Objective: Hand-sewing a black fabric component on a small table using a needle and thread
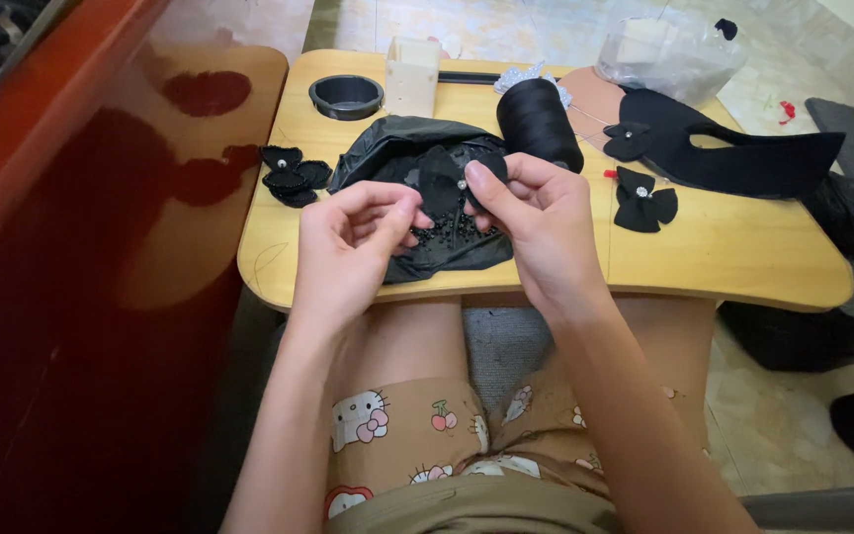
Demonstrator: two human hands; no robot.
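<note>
Both hands, left (353,247) and right (536,213), pinch 1 unfinished black bow (444,183); 3 finished bows (294,176) lie on desk (724,257)

Head view, steeply down, close over table (724,267)

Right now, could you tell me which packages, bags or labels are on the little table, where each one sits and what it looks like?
Clear plastic bag: far right corner of the wooden table, crumpled, see-through, pale contents.
Black plastic bag: table middle, spread open, small black beads on it, under the left hand and right hand.
Cream box: far edge, upright, rectangular.
No labels, signs or screens show.
</note>
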